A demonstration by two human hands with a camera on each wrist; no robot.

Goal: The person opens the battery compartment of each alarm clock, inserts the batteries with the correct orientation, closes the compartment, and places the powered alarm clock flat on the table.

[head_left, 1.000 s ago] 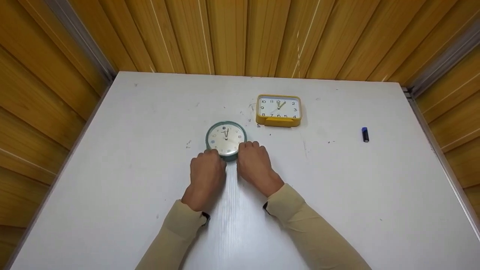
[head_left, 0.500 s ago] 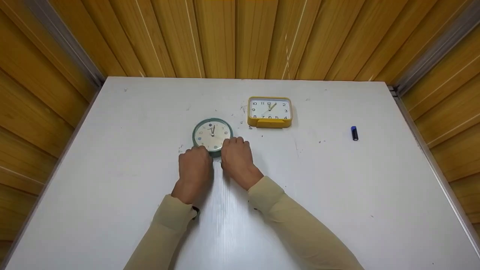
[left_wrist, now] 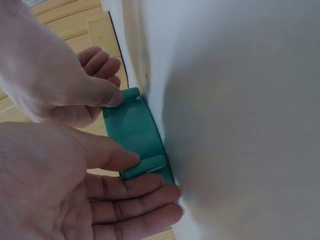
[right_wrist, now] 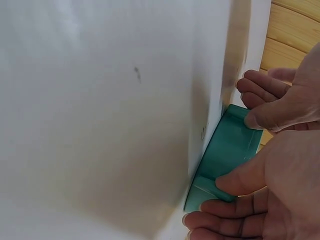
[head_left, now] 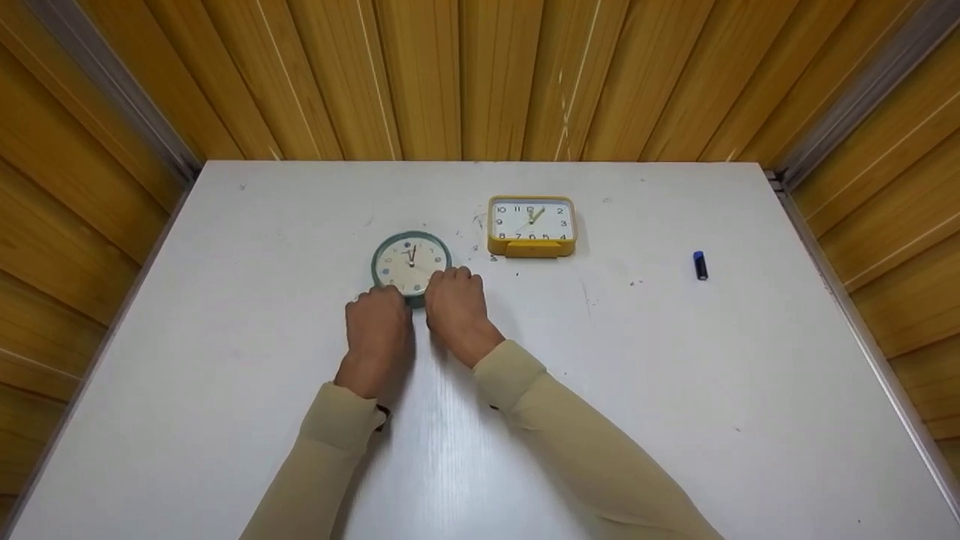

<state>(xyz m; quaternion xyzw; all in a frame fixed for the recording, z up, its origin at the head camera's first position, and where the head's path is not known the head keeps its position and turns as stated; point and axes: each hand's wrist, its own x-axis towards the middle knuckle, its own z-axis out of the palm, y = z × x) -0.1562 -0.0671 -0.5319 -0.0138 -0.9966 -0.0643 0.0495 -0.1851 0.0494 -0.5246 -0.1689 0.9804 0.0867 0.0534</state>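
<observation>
A round alarm clock (head_left: 411, 259) with a green case and a pale dial stands on the white table, its face tilted up. At its lower left side, my left hand (head_left: 379, 322) grips the case. My right hand (head_left: 457, 311) holds the lower right side. In the left wrist view, the left thumb and fingers pinch a short green foot (left_wrist: 145, 167) under the clock. The right wrist view has the right thumb (right_wrist: 235, 181) pressed on the other foot, fingers curled behind it. Between both hands the clock's green underside (right_wrist: 225, 147) shows close over the table.
Behind and to the right of the round clock stands a yellow rectangular alarm clock (head_left: 531, 225). Farther right lies a small dark cylinder with a blue end (head_left: 700, 265). Wood-panelled walls (head_left: 420, 82) enclose the back and sides of the white table (head_left: 622, 360).
Both hands have moved the round clock slightly left and farther back, away from the yellow clock. The head view has also shifted, so everything appears farther left.
</observation>
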